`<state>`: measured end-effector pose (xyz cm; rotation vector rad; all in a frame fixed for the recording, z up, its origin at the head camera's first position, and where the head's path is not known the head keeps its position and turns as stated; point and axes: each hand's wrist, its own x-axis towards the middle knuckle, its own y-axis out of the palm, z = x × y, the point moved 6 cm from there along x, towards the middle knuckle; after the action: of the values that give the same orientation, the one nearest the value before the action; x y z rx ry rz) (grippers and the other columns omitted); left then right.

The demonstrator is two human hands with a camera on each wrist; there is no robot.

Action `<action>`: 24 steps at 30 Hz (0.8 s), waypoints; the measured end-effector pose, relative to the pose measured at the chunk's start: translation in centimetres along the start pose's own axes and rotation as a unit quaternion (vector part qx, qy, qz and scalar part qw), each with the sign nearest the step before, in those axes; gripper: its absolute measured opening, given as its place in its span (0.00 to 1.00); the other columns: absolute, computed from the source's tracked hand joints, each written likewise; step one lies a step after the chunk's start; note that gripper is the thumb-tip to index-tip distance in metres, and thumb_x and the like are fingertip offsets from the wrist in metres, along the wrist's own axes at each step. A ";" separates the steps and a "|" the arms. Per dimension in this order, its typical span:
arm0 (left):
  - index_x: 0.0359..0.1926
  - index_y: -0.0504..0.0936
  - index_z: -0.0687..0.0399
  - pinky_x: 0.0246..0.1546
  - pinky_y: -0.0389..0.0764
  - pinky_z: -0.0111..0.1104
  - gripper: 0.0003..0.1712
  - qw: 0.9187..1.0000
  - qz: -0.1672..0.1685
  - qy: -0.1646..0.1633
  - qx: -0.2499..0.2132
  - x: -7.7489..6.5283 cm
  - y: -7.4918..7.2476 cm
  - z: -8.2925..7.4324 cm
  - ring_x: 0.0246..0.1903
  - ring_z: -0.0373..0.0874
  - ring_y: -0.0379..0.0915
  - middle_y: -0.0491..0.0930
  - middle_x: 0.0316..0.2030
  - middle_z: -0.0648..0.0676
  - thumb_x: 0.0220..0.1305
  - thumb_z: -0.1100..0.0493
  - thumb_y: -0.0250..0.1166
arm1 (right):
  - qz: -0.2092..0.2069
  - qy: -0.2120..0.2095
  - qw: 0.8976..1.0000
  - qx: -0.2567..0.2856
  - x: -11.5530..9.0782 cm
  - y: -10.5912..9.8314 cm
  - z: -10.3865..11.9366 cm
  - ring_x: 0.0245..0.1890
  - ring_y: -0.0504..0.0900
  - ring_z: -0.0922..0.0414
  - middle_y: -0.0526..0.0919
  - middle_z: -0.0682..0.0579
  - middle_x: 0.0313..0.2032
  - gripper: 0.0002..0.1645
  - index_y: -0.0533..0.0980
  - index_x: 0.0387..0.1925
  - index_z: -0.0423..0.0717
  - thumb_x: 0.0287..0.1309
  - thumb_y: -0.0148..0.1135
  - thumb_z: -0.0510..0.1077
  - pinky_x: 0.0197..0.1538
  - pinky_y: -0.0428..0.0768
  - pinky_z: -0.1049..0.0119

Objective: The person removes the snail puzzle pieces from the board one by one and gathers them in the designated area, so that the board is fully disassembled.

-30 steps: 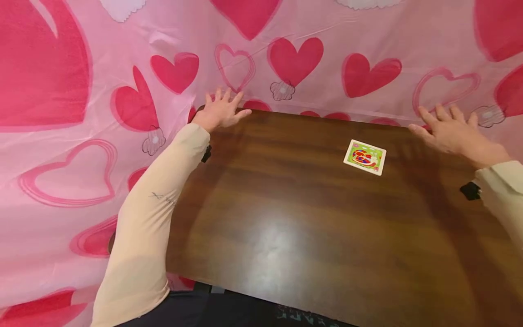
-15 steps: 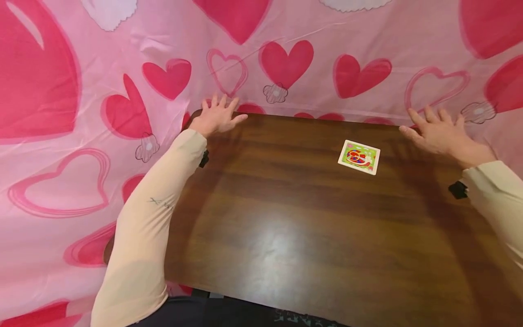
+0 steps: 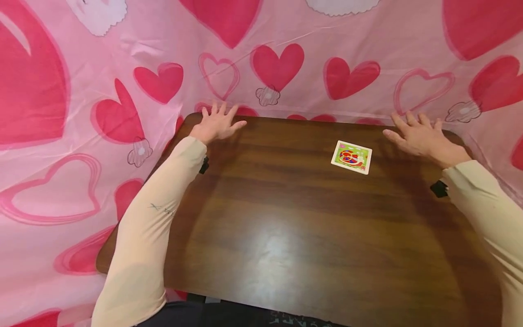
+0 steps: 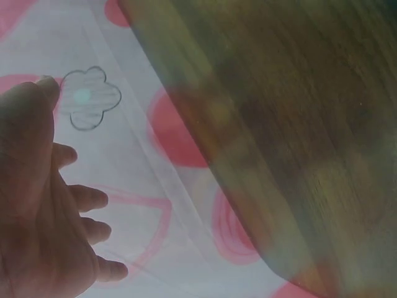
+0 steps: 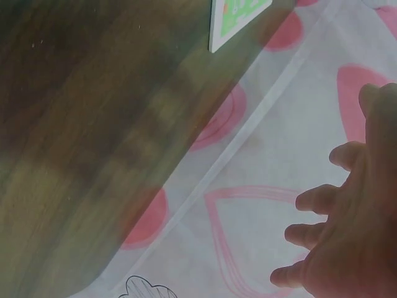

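Observation:
A square, white-rimmed picture board (image 3: pixel 352 157) with a colourful snail on green lies on the right part of the brown table, toward its far edge. My left hand (image 3: pixel 216 124) is held out over the far left corner, fingers spread and holding nothing. Over the far right corner my right hand (image 3: pixel 422 138) is stretched out the same way, to the right of the board and apart from it. The right wrist view catches only a corner of the board (image 5: pixel 232 22), with the right hand (image 5: pixel 353 223) at the right side of the frame.
The dark wooden table (image 3: pixel 261 204) has rounded corners. A pink cloth (image 3: pixel 229 27) printed with red hearts hangs behind it and along the left side. Small black devices are worn under both wrists.
The head view has turned a little to the right, so the table, board and right hand appear farther left. Both hands keep their spread pose, and the board stays where it lies.

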<state>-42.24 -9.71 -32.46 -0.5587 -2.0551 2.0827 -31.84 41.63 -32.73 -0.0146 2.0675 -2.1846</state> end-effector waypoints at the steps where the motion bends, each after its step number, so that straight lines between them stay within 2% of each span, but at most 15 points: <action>1: 0.78 0.35 0.42 0.66 0.30 0.69 0.47 1.000 0.000 0.002 0.000 0.1 0.1 -0.1 0.75 0.69 0.24 0.36 0.77 0.67 0.69 0.26 0.33 | -0.003 -0.002 1.000 0.000 0.0 0.0 0.1 0.69 0.39 0.23 0.43 0.25 0.72 0.49 0.39 0.77 0.50 0.68 0.27 0.74 0.59 0.35 0.18; 10: 0.78 0.35 0.41 0.67 0.31 0.68 0.46 1.000 -0.004 0.014 -0.007 0.6 0.2 -1.6 0.75 0.68 0.23 0.38 0.77 0.66 0.69 0.26 0.34 | -0.001 -0.012 1.000 0.008 -0.1 0.7 0.4 0.69 0.41 0.24 0.45 0.26 0.72 0.48 0.39 0.77 0.50 0.69 0.29 0.73 0.57 0.38 0.20; 17: 0.78 0.35 0.42 0.68 0.29 0.68 0.46 1.000 0.006 0.007 -0.023 0.5 0.5 -1.9 0.75 0.66 0.21 0.35 0.77 0.65 0.70 0.29 0.38 | 0.005 -0.016 1.000 0.022 0.8 1.7 1.5 0.69 0.45 0.24 0.47 0.27 0.72 0.49 0.40 0.77 0.49 0.68 0.30 0.73 0.60 0.40 0.20; 24: 0.78 0.37 0.43 0.68 0.32 0.67 0.45 0.999 0.009 0.013 -0.028 0.6 1.0 -2.8 0.76 0.67 0.24 0.37 0.77 0.67 0.71 0.30 0.41 | 0.037 -0.007 0.999 0.038 1.1 3.6 1.8 0.70 0.44 0.24 0.43 0.27 0.73 0.51 0.42 0.77 0.46 0.67 0.29 0.75 0.61 0.42 0.22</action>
<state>-41.56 -6.95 -33.53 -0.6115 -2.1071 2.0228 -32.39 39.55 -36.31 0.0520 1.9445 -2.2099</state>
